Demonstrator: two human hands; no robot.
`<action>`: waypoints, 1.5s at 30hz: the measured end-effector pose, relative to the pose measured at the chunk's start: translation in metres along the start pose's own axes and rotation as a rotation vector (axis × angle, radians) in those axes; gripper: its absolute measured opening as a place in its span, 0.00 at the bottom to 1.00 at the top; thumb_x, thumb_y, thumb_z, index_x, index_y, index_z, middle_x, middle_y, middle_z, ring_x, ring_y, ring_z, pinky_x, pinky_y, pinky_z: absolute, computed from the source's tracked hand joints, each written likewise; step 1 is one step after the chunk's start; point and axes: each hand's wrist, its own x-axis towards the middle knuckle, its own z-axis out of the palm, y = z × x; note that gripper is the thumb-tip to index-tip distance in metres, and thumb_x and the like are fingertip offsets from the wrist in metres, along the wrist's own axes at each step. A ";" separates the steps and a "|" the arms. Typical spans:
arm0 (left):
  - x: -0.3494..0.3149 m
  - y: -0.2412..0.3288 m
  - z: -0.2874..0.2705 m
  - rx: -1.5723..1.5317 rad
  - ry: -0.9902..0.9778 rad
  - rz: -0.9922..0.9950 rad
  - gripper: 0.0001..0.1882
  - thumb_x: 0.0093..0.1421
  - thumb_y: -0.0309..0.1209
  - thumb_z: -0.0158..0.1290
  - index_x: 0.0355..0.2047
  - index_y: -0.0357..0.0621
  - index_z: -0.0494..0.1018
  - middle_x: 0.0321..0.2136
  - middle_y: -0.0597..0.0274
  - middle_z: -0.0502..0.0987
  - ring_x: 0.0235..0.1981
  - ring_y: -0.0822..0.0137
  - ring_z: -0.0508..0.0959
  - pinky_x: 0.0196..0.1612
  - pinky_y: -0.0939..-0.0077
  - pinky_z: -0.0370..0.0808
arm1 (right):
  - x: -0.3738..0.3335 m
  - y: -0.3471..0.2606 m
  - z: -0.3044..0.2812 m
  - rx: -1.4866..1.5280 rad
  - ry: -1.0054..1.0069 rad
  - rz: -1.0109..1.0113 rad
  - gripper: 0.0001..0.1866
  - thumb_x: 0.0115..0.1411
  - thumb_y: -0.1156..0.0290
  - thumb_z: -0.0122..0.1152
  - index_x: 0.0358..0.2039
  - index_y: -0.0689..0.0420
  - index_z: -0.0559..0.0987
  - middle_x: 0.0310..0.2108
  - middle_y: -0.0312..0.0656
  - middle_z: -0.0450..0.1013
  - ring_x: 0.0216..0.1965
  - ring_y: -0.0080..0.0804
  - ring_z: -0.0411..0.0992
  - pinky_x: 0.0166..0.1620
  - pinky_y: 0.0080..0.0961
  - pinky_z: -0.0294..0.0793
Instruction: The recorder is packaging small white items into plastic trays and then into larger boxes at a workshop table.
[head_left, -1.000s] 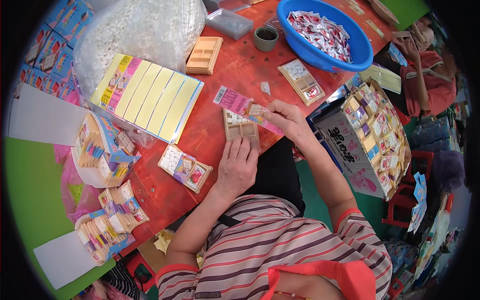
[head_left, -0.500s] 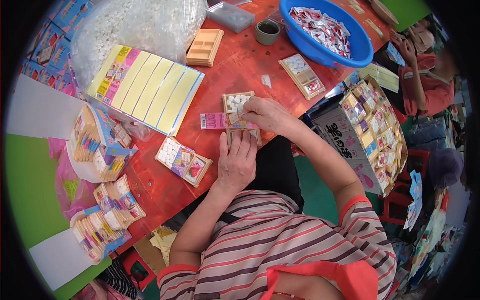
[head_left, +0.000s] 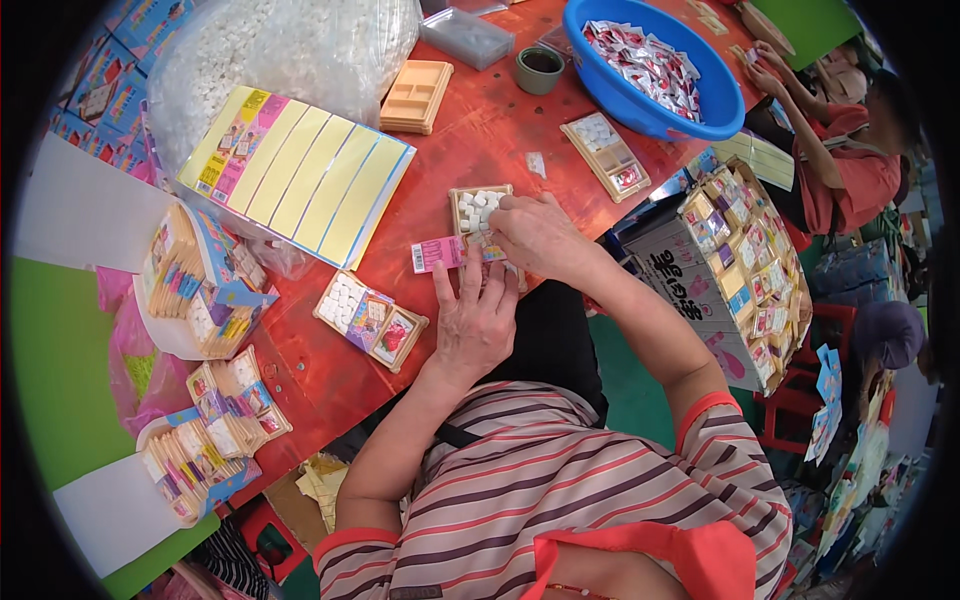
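At twelve o'clock from the left hand, its fingers spread loosely, a tan tray lies on the red worktop, a pink label across it. The right hand curls at three o'clock (whether gripping, I cannot tell).

Parts of the pink label and of the beige tray hidden behind the fingers

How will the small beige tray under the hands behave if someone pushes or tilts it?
The small beige tray looks flat and shallow, so it should slide rather than roll. Its white pieces look loose and may spill if it tilts. The pink label strip, overhanging its left side, might snag.
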 end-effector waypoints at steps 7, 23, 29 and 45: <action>0.002 -0.006 0.000 -0.114 -0.040 0.008 0.19 0.55 0.32 0.50 0.47 0.38 0.75 0.47 0.51 0.73 0.59 0.47 0.67 0.63 0.31 0.44 | -0.003 -0.011 -0.001 -0.169 0.061 -0.008 0.07 0.57 0.68 0.56 0.28 0.58 0.77 0.32 0.44 0.71 0.38 0.42 0.72 0.43 0.38 0.63; 0.005 -0.014 -0.006 -0.120 -0.084 0.051 0.20 0.52 0.31 0.53 0.46 0.40 0.75 0.51 0.53 0.72 0.59 0.52 0.67 0.63 0.33 0.47 | -0.060 -0.011 0.025 -0.283 0.397 -0.268 0.23 0.46 0.72 0.60 0.46 0.59 0.77 0.50 0.40 0.70 0.53 0.38 0.66 0.57 0.43 0.61; 0.008 -0.017 -0.005 -0.135 -0.110 0.075 0.18 0.52 0.31 0.53 0.44 0.40 0.75 0.47 0.53 0.73 0.57 0.51 0.68 0.62 0.35 0.50 | -0.055 -0.018 0.010 -0.285 0.325 -0.086 0.18 0.51 0.72 0.60 0.45 0.56 0.78 0.48 0.37 0.71 0.50 0.34 0.68 0.58 0.46 0.56; 0.010 -0.019 -0.007 -0.221 -0.065 0.046 0.15 0.52 0.32 0.56 0.41 0.41 0.75 0.42 0.57 0.72 0.54 0.52 0.69 0.61 0.38 0.52 | 0.029 0.019 0.014 -0.045 0.374 0.007 0.08 0.56 0.67 0.58 0.33 0.56 0.79 0.37 0.44 0.70 0.44 0.44 0.69 0.45 0.42 0.67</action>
